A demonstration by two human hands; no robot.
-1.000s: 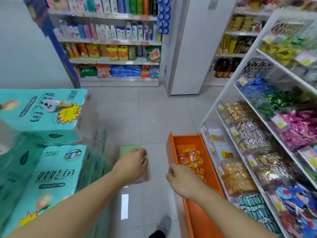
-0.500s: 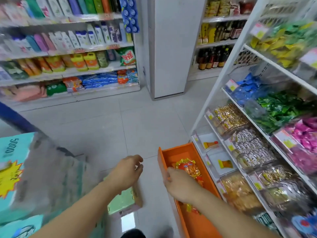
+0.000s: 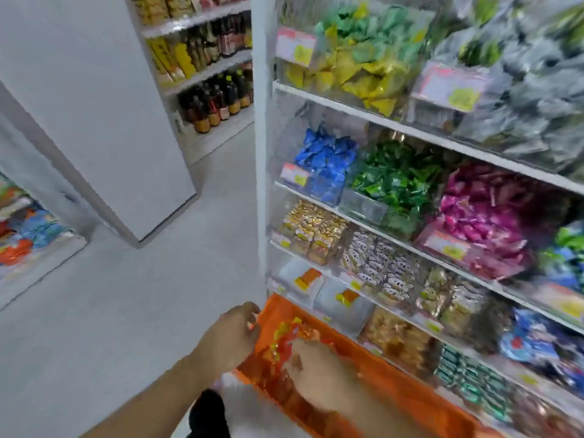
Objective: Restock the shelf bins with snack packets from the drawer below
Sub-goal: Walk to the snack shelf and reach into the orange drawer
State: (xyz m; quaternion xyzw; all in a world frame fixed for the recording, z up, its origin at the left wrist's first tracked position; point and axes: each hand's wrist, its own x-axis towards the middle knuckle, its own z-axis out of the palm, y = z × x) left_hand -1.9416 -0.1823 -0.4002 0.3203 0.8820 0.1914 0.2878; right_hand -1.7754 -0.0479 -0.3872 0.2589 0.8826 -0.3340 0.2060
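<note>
Shop aisle, pale tiled floor [image 3: 120, 311], white shelf unit [image 3: 262, 153] on the right with clear bins of sweets. Orange drawer [image 3: 395, 384] pulled out at the bottom of it, near side. Red-yellow snack packets [image 3: 286, 338] are bunched in the drawer's far end. Right hand [image 3: 319, 371] is inside the drawer, fingers curled on the packets; frame is blurred, grip detail unclear. Left hand [image 3: 232, 335] sits at the drawer's far-left corner, fingers bent at the rim; can't tell if it grips it. Two lowest-left bins [image 3: 341, 300] hold only a few orange packets.
</note>
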